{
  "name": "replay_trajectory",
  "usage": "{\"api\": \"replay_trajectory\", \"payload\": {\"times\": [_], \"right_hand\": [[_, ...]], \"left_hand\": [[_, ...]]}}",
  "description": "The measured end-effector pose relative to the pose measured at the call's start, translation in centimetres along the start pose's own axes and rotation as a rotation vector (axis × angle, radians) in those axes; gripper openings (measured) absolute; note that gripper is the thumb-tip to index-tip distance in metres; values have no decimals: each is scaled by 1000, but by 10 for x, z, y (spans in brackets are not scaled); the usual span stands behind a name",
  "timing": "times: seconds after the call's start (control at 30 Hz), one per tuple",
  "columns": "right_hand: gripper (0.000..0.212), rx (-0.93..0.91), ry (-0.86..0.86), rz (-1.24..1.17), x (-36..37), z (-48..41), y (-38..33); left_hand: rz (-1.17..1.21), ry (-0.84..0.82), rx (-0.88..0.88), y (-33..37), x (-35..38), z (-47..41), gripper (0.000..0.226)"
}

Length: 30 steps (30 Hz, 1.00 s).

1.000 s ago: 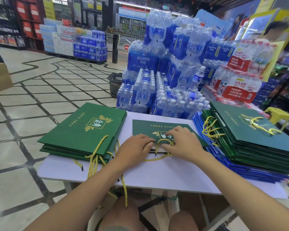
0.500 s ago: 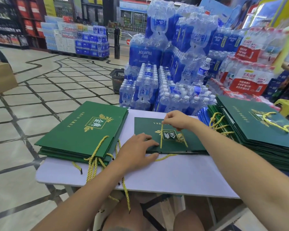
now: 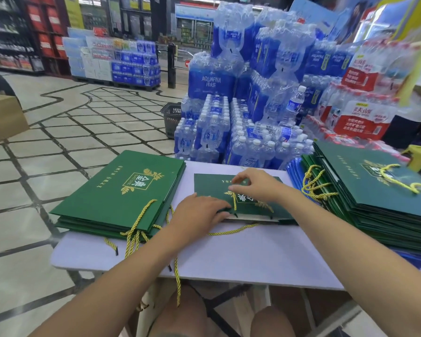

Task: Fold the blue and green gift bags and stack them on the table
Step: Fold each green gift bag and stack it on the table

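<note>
L hand (image 3: pixel 199 216) lies flat, fingers spread, on near-left edge of green bag (image 3: pixel 212 188) at table (image 3: pixel 241 254) centre; R hand (image 3: pixel 255 183) pinches its gold cord (image 3: pixel 233 203) between thumb and forefinger. Risk: loose cord caught in the fold, or bag skewing under uneven press. Count: 1 bag in work, 2 stacks, left stack (image 3: pixel 117 193) and right stack (image 3: pixel 374 188); bags per stack can't tell.

A folded green gift bag (image 3: pixel 212 188) is laid flat at the table's centre, gold logo up, one yellow cord handle (image 3: pixel 232 230) trailing off its near edge. A stack of flat green bags (image 3: pixel 122 195) is seen to its left. To the right, a taller green stack (image 3: pixel 374 190) is set upon blue bags (image 3: pixel 292 173).
</note>
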State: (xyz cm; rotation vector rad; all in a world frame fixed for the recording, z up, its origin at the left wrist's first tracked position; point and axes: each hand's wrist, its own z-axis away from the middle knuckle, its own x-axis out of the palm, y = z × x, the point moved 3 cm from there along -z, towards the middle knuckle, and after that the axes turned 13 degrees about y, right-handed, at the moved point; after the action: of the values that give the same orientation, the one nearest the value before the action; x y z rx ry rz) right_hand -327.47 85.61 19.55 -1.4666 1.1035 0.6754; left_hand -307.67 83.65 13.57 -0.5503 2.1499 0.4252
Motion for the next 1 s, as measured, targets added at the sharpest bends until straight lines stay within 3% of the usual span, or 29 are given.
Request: {"api": "replay_trajectory", "payload": {"times": [0.07,0.17,0.23,0.33,0.4,0.47,0.57,0.67,0.73,0.83,0.9,1.0], "right_hand": [[48,-120,-79,35,-8,26,-13],[64,-315,-100,339,-12,51,-17],[46,-378,24,484,-21,56,-21],[29,-372,268,526,-43,55,-35],[27,-270,412,455,-64,50,-44],[26,-145,595,260,-89,47,-50],[12,10,740,-128,-111,44,-54],[7,240,642,-668,-99,46,-48],[11,389,584,-854,-80,55,-36],[6,581,476,-811,-46,77,-12],[13,703,303,-725,-23,93,6],[30,686,89,-354,-3,112,30]], "left_hand": [[-83,72,25,0,-11,-8,34],[-106,129,43,1,-30,-19,39],[-103,174,63,4,-42,-26,41],[42,459,-54,3,-65,-28,41],[166,662,-172,3,-81,-30,53],[308,721,-271,6,-92,-33,53],[474,411,-415,14,-89,-44,38],[483,91,-398,24,-77,-49,42],[470,-23,-374,28,-70,-46,45],[342,-211,-274,25,-52,-34,49],[218,-299,-197,18,-38,-25,44],[113,-334,-194,7,-27,-15,37]]}}
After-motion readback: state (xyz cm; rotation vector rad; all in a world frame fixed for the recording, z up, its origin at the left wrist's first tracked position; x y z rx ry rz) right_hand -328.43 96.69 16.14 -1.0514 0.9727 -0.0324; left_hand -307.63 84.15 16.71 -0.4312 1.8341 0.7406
